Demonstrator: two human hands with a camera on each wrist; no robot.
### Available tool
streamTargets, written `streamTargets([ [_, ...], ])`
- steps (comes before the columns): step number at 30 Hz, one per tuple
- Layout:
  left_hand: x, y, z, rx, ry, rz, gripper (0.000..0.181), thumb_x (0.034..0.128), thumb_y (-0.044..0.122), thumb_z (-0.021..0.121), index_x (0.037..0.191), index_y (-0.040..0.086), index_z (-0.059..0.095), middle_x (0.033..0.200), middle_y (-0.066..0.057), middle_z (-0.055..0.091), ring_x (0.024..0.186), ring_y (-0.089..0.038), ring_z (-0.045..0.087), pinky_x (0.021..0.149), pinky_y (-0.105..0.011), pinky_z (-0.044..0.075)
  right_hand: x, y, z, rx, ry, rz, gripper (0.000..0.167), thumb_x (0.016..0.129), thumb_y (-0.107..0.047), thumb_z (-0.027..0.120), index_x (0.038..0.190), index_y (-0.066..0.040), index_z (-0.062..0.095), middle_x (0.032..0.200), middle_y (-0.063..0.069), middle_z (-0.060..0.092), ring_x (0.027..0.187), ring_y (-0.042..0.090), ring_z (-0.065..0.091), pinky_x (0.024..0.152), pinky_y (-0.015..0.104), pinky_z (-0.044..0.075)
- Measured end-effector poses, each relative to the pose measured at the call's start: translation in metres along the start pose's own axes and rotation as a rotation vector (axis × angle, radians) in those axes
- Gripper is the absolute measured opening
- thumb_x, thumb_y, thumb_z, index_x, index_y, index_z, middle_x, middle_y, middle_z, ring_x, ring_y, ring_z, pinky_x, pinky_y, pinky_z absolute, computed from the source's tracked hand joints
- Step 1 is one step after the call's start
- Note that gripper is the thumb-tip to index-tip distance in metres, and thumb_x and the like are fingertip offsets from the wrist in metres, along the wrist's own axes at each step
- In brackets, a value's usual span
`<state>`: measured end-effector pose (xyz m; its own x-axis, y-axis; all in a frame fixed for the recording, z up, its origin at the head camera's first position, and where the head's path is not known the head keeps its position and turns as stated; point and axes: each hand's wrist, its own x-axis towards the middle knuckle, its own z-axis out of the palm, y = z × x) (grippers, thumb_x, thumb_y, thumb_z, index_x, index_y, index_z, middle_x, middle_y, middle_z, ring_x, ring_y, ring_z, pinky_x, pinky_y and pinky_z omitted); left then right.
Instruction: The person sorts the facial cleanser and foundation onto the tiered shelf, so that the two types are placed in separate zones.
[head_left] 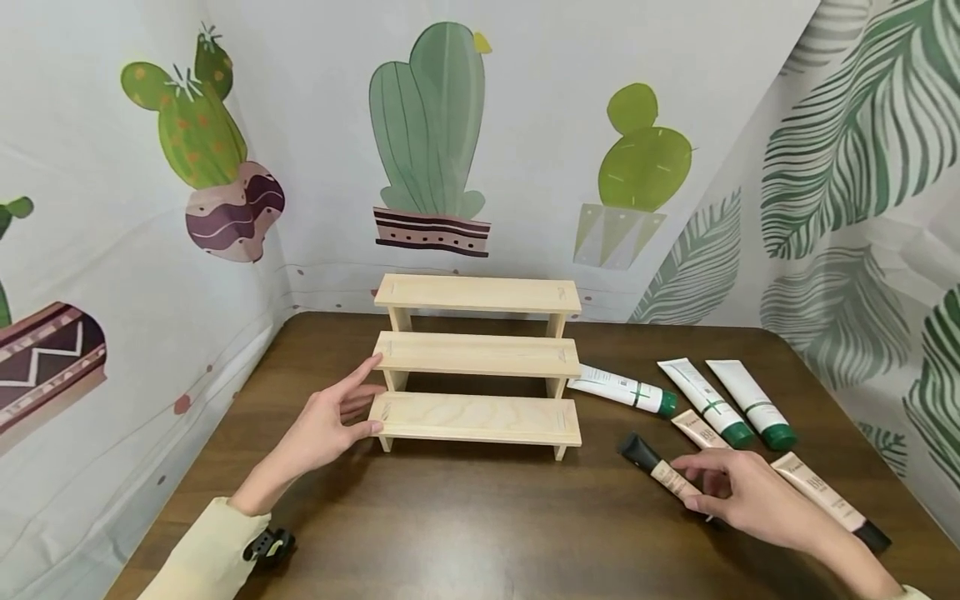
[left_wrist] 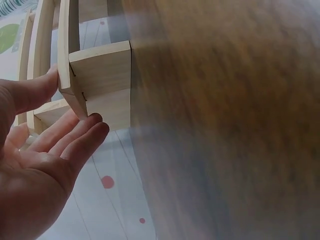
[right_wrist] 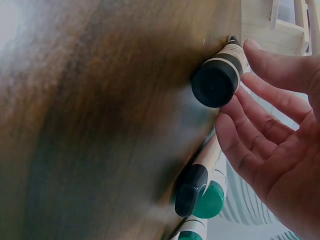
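Observation:
The three-step wooden stand (head_left: 480,417) has my left hand (head_left: 326,433) at its left end, thumb on the lowest board and a finger by the middle one. In the left wrist view, my left hand (left_wrist: 45,160) has thumb and fingertips at either side of the board's corner (left_wrist: 65,55). My right hand (head_left: 757,500) pinches a small black-and-beige container (head_left: 670,479) lying slanted, its black end toward the stand. In the right wrist view, the container's round black end (right_wrist: 215,84) faces the camera beside my right hand (right_wrist: 280,135).
Three white tubes with green caps (head_left: 617,389) (head_left: 705,400) (head_left: 752,404) lie right of the stand. Beige black-capped tube (head_left: 821,492) is at the right; another beige tube (head_left: 699,429) lies partly behind my right hand. Patterned cloth (head_left: 525,125) hangs behind the brown table (head_left: 450,517).

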<state>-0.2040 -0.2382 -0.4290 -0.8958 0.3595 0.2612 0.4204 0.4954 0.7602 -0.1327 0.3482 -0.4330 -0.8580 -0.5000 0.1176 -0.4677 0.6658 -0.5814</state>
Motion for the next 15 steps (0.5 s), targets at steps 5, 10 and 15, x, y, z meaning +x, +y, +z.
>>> streamTargets([
  [5, -0.003, -0.001, 0.0, -0.011, 0.005, -0.012, 0.102, 0.0855, -0.007, 0.084, 0.167, 0.026, 0.033, 0.132, -0.016, 0.07, 0.122, -0.036, 0.067, 0.1, -0.051, 0.056, 0.0, 0.003, 0.002, 0.005, 0.017, -0.025, 0.036, 0.088, -0.009, 0.087, 0.121, -0.004, 0.075, 0.085, -0.015, 0.063, 0.065, 0.0, 0.054, 0.05, 0.022, 0.046],
  [10, -0.004, 0.0, -0.001, -0.002, -0.005, -0.016, 0.102, 0.0858, -0.006, 0.084, 0.167, 0.026, 0.033, 0.133, -0.018, 0.069, 0.121, -0.035, 0.068, 0.099, -0.051, 0.057, 0.002, 0.007, 0.001, 0.01, 0.011, -0.037, 0.034, 0.089, -0.007, 0.085, 0.121, -0.004, 0.074, 0.086, -0.015, 0.063, 0.067, 0.001, 0.055, 0.052, 0.022, 0.047],
  [15, 0.0, 0.002, 0.0, 0.008, -0.015, -0.019, 0.102, 0.0856, -0.006, 0.084, 0.168, 0.026, 0.032, 0.134, -0.018, 0.069, 0.12, -0.034, 0.069, 0.099, -0.051, 0.058, 0.002, 0.013, -0.001, 0.038, 0.004, -0.038, 0.031, 0.089, -0.006, 0.084, 0.119, -0.004, 0.075, 0.081, -0.015, 0.062, 0.067, 0.003, 0.057, 0.052, 0.023, 0.049],
])
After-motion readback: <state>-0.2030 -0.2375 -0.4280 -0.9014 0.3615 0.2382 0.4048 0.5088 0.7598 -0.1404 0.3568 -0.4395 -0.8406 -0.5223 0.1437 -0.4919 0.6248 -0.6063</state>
